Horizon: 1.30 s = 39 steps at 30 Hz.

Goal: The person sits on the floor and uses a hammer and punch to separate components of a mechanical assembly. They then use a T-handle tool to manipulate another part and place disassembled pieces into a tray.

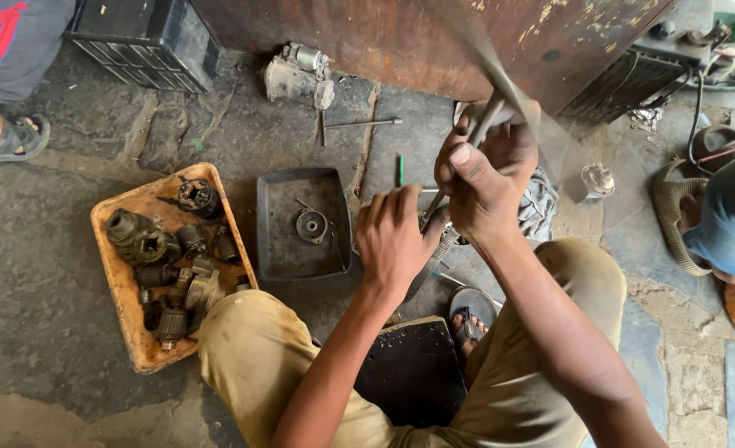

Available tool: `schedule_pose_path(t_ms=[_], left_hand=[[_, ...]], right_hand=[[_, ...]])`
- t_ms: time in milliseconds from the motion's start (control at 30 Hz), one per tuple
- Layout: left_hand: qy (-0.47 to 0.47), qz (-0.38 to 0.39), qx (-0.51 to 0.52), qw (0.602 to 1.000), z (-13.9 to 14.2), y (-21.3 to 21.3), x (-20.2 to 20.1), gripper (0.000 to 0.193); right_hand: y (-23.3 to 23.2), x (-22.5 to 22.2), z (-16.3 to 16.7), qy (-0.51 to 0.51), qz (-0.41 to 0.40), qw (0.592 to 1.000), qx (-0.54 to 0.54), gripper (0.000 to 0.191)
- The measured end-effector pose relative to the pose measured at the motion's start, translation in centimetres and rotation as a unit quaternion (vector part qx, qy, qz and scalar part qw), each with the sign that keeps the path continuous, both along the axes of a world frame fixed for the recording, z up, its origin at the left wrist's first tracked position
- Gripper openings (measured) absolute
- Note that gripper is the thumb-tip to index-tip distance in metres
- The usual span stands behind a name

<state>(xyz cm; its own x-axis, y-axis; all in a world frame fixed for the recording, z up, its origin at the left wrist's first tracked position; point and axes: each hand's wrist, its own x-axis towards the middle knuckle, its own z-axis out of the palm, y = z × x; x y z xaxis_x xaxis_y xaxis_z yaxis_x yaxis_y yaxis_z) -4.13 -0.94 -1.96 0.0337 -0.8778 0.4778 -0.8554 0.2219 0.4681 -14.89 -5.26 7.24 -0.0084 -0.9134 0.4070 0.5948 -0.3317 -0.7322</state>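
Observation:
My right hand point(488, 170) is closed around the handle of a long metal tool point(485, 124), raised above the floor and blurred at its upper end. Just below and left of it, my left hand point(392, 236) presses down on a dark metal part point(435, 241) that lies on the ground between my knees; the hand hides most of it. A thin metal rod point(432, 203) runs from the right hand down toward that part.
A dark plastic tray point(280, 241) holding a round metal piece point(311, 225) lies left of my hands. An orange tray point(131, 319) of greasy motor parts sits further left. A starter motor point(299, 76), a rusty metal sheet point(401, 41), and other people's feet ring the area.

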Motion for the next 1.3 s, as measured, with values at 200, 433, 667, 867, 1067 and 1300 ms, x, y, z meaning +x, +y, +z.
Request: schedule_pose_path(t_ms=[200,433,667,867,1067,1300], left_hand=[[0.076,-0.036,-0.005,0.996,0.9,0.2,0.4,0.059],[0.219,-0.154,0.028,0.963,0.9,0.0,0.4,0.056],[0.235,-0.215,0.152,0.936,-0.7,-0.1,-0.3,0.063],[0.09,-0.112,0.07,0.987,-2.7,-0.5,-1.0,0.034],[0.021,-0.06,-0.051,0.997,-0.9,-0.3,-0.1,0.058],[0.033,-0.084,-0.025,0.996,0.7,-0.2,-0.1,0.056]], right_hand=[[-1.1,-1.2,-2.1,-0.004,0.012,1.0,0.022,0.035],[-1.8,-2.5,-1.4,0.044,0.086,0.994,0.052,0.047],[-1.5,-2.1,-0.4,0.042,0.094,0.994,-0.039,0.05],[-1.8,-2.6,-1.8,0.003,0.094,0.996,0.012,0.036],[-1.8,-2.3,-1.4,-0.064,0.091,0.994,-0.007,0.049],[-1.7,-1.8,-1.0,-0.048,0.028,0.998,-0.01,0.045]])
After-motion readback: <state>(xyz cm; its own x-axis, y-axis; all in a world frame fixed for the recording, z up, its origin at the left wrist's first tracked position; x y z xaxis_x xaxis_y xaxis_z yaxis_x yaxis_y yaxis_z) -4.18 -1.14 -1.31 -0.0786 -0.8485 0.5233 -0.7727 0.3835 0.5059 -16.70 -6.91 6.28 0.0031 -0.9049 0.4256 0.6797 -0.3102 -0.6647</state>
